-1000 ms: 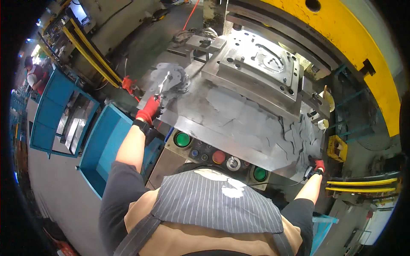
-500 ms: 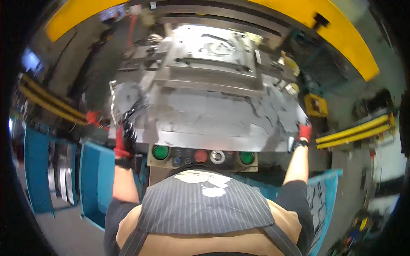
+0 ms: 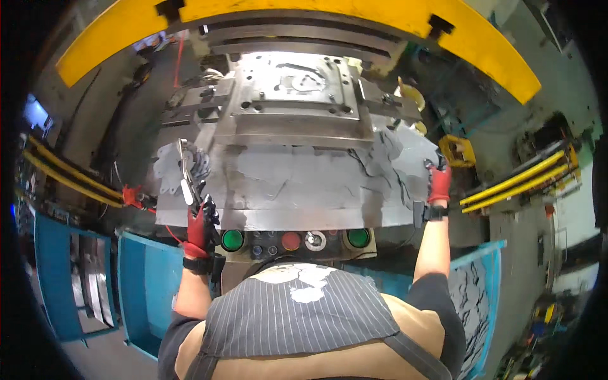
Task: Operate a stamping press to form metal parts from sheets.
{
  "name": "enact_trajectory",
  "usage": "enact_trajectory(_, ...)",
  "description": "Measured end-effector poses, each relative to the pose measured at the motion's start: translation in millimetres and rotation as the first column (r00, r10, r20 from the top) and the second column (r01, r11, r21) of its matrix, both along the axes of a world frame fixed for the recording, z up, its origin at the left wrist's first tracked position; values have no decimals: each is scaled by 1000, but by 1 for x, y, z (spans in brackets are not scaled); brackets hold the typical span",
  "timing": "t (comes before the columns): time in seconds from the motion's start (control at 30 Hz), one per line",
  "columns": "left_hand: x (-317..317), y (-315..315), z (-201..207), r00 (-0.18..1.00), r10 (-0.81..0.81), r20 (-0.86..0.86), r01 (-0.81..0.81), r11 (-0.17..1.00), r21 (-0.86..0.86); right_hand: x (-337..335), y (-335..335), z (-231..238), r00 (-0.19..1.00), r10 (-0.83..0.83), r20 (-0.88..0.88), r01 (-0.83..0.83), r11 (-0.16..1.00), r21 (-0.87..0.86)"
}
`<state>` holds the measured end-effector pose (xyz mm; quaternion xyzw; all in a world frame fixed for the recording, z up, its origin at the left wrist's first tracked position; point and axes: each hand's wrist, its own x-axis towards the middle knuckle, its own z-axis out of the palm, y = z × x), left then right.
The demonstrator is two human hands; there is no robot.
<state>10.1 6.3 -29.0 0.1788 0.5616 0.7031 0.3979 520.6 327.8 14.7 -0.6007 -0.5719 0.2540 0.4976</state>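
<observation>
My left hand [image 3: 201, 227], in a red and black glove, is closed around the near end of a slim silver hand tool, apparently tongs [image 3: 184, 166]. The tongs point away from me over several flat grey metal pieces [image 3: 168, 166] at the left end of the metal table [image 3: 285, 218]. At the table's right end, my right hand [image 3: 439, 182], gloved alike, has its dark fingertips closed on the edge of a flat grey metal piece [image 3: 415, 151]. More such pieces lie beside it, overlapping. Beyond the table stands a bright steel die block [image 3: 291, 104] with a curved slot.
A control panel with green buttons [image 3: 232, 239] and a red button [image 3: 291, 242] sits below the table's front edge. Blue bins [image 3: 149, 244] stand at both sides. Yellow guard posts [image 3: 516, 182] flank the press, and a yellow beam [image 3: 354, 16] arches overhead.
My left hand has come nearer and to the right with the tongs. My right hand has moved farther along the table's right end. The whole view has shifted slightly.
</observation>
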Motion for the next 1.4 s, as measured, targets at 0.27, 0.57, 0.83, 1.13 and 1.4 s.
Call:
enact_trajectory(0.27,19,-31,2,1000,-20,15,21,999,-46,-215,29,96,554,199,-808,-590,778,-214)
enact_trajectory(0.57,-28,-97,-55,961,147,-235,-197,959,-203,-347,212,26,841,454,294,-468,883,-27)
enact_trajectory(0.83,-7,-110,-15,955,288,65,-273,946,-176,-367,123,102,417,345,841,-304,925,-229)
enact_trajectory(1.13,-4,-57,43,971,217,-99,-219,976,-12,-363,42,104,559,60,827,-599,719,353)
enact_trajectory(1.4,-28,-173,-95,843,536,-31,-524,808,-270,-82,-142,-51,904,-29,-426,39,999,14)
